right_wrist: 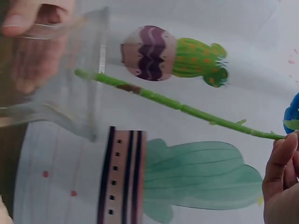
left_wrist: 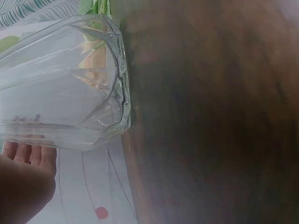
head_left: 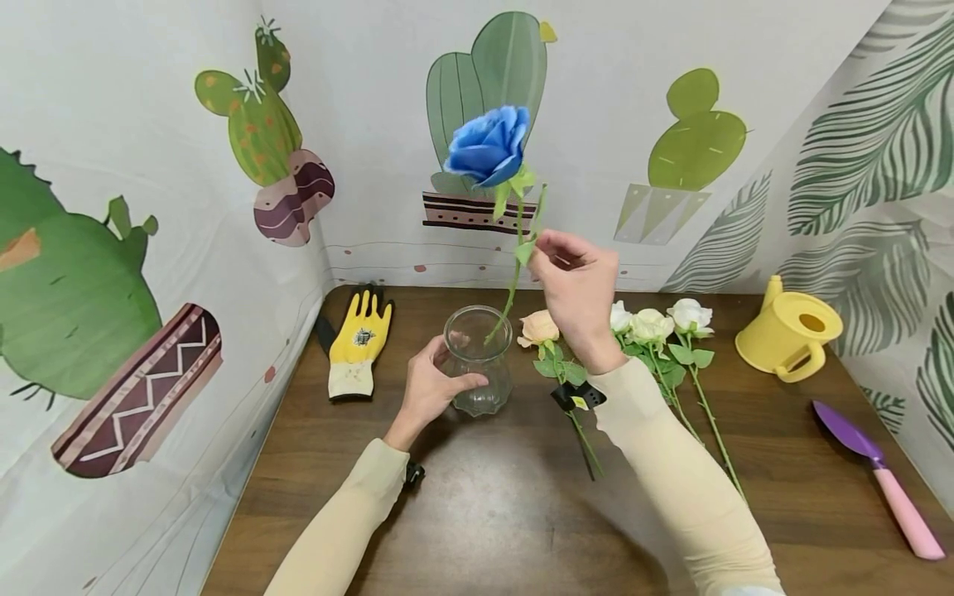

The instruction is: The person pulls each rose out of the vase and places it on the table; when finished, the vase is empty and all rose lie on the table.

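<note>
My right hand (head_left: 580, 285) pinches the green stem of a blue rose (head_left: 488, 147) and holds it up over a clear glass vase (head_left: 480, 377). The lower end of the stem (right_wrist: 177, 106) dips just inside the vase's mouth in the right wrist view, while the bloom stands high above. Around the vase's left side curls my left hand (head_left: 436, 385), thumb across the front and fingers behind. In the left wrist view the ribbed glass base (left_wrist: 105, 100) fills the upper left, with the left fingers (left_wrist: 35, 154) against its wall.
Right of the vase lie a peach rose (head_left: 538, 329) and several white roses (head_left: 651, 327) on the wooden table (head_left: 477, 513). A yellow-and-black glove (head_left: 361, 335) lies at the left. Far right are a yellow watering can (head_left: 782, 335) and a purple trowel with a pink handle (head_left: 905, 509).
</note>
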